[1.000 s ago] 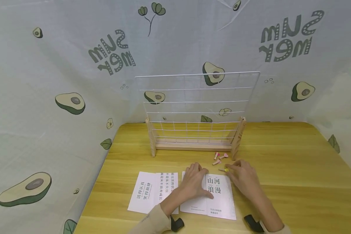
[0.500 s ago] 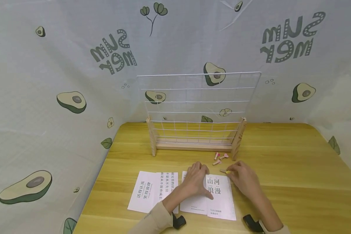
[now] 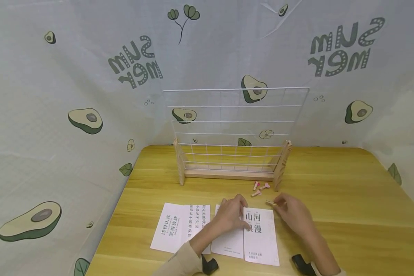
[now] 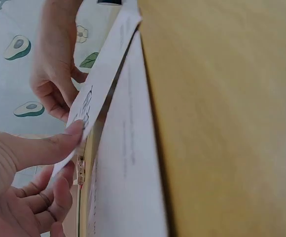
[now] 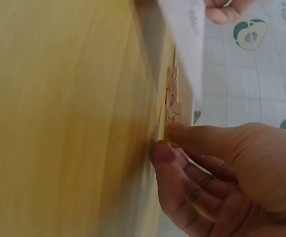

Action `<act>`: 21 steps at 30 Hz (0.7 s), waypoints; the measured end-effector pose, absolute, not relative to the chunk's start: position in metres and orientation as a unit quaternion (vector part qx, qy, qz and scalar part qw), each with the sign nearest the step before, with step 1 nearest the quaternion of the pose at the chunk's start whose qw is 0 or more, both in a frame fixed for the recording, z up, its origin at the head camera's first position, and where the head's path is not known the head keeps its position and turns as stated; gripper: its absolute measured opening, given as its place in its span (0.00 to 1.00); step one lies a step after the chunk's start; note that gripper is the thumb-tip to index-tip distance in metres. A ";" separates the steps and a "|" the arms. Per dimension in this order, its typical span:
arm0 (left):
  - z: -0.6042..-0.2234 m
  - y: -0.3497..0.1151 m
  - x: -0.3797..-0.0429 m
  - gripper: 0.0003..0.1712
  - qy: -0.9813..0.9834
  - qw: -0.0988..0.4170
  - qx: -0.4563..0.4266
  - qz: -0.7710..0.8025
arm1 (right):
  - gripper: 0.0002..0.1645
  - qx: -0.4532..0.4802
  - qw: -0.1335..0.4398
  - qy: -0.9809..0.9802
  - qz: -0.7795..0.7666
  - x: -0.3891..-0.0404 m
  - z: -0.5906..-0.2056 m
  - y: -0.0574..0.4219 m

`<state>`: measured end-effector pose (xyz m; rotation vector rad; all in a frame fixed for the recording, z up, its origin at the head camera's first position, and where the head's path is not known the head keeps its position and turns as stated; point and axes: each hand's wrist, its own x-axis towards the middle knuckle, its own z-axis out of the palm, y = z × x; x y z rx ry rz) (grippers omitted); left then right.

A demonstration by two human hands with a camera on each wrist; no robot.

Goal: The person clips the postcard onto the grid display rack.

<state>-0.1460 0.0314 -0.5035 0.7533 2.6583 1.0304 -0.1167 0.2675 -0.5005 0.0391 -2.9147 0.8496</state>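
In the head view my left hand point(image 3: 231, 216) pinches the left edge of a white card point(image 3: 263, 243) printed with dark characters. The left wrist view shows the thumb on the card's printed face point(image 4: 101, 74) and the fingers behind, the card lifted at an angle over another card point(image 4: 133, 138). To the right of the raised card, my right hand point(image 3: 291, 211) pinches a small wooden clothespin point(image 3: 270, 202) between thumb and forefinger, its far end poking out toward the card. In the right wrist view the fingertips cover most of that clothespin.
Two more white cards point(image 3: 169, 230) lie at the left, one overlapping the other. Three clothespins with pink hearts point(image 3: 257, 193) lie in front of a white wire grid rack point(image 3: 227, 121) on a wooden base point(image 3: 227, 174). A printed curtain point(image 3: 207, 46) hangs behind the table.
The left hand has raised the card off the one beneath it. The right hand has shifted slightly right with the clothespin, whose yellow part no longer shows.
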 end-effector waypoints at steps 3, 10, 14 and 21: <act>-0.499 0.027 -0.146 0.27 0.864 0.121 0.235 0.428 | 0.10 0.015 0.050 -0.961 0.273 -0.116 -0.501 0.270; -0.496 0.019 -0.145 0.20 0.822 0.124 0.227 0.507 | 0.09 0.022 0.045 -0.960 0.274 -0.114 -0.500 0.275; -0.494 0.016 -0.145 0.14 0.822 0.095 0.220 0.517 | 0.10 0.020 0.052 -0.958 0.280 -0.114 -0.499 0.275; -0.482 0.009 -0.154 0.12 0.809 0.064 0.223 0.541 | 0.10 0.022 0.059 -0.953 0.295 -0.115 -0.497 0.272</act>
